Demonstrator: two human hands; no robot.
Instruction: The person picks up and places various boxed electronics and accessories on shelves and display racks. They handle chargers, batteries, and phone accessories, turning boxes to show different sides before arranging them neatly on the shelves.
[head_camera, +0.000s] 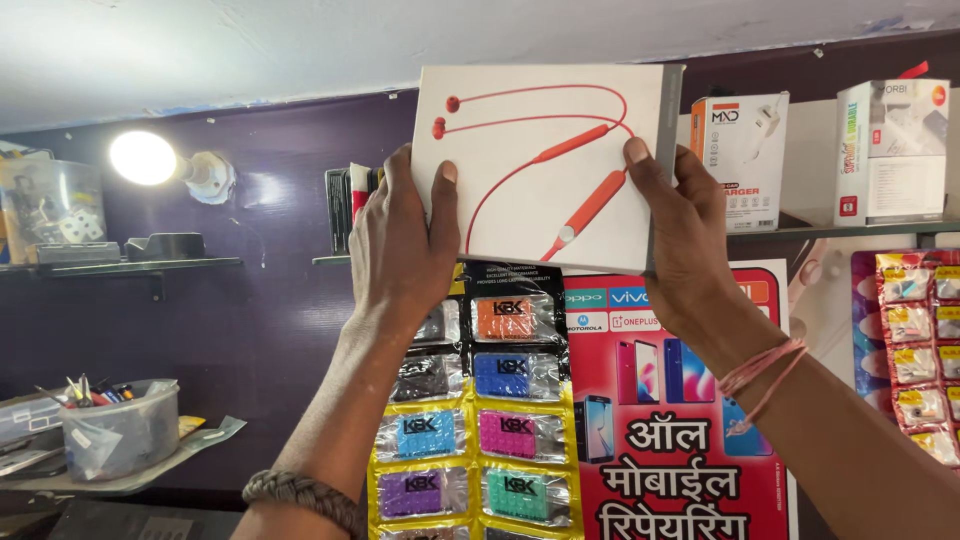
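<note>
Both clamped on it, left hand (400, 235) and right hand (685, 235), white earphone box (535, 165) held high at frame centre before the shelf (850, 230).

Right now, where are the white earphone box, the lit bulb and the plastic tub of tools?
White earphone box (520, 190): head view, bare front face below the red cable picture.
Lit bulb (143, 158): head view, centre of the glowing globe.
Plastic tub of tools (125, 432): head view, front wall.

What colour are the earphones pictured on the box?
Red-orange, on the white box, in the head view.
</note>
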